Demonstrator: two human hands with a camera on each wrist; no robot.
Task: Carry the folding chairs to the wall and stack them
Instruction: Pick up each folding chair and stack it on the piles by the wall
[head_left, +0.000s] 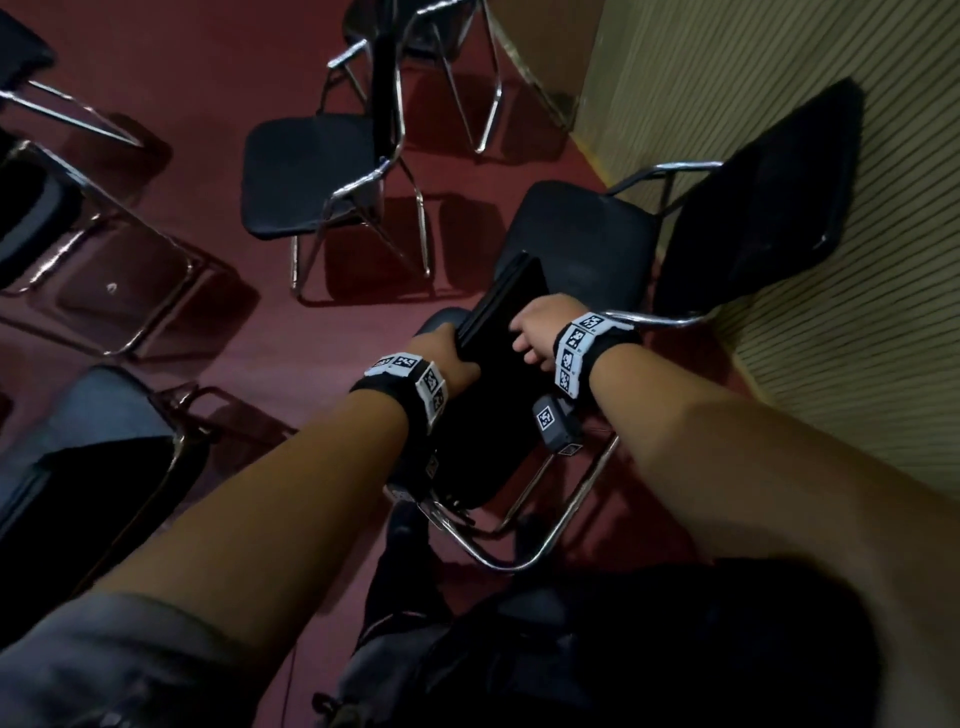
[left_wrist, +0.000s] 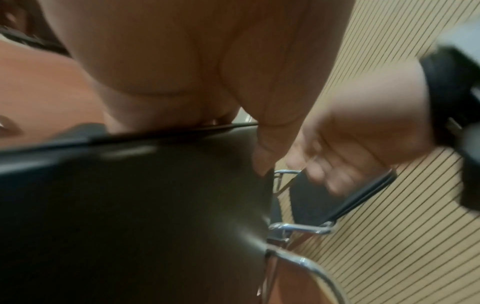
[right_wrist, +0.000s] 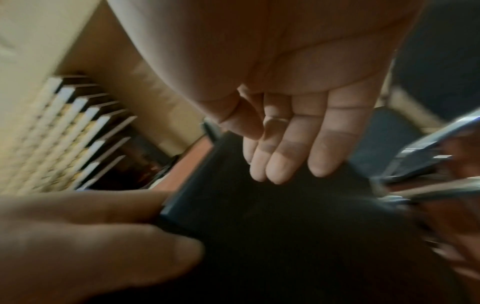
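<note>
At centre frame in the head view, the left hand (head_left: 451, 349) is gripping the left edge of a folded chair (head_left: 501, 332), its thumb curling over the black pad. The right hand (head_left: 540, 332) is hovering by the pad's right side, fingers straight and released; whether they touch is unclear. An open chair (head_left: 582, 244) is standing just beyond, right of centre, its back leaning on the ribbed wall (head_left: 831, 389) and blocking the way there. Another open chair (head_left: 311, 176) is sitting at upper centre, with a further one behind it. Three more are showing partly along the left edge. The red floor (head_left: 249, 322) is lying between them.
</note>
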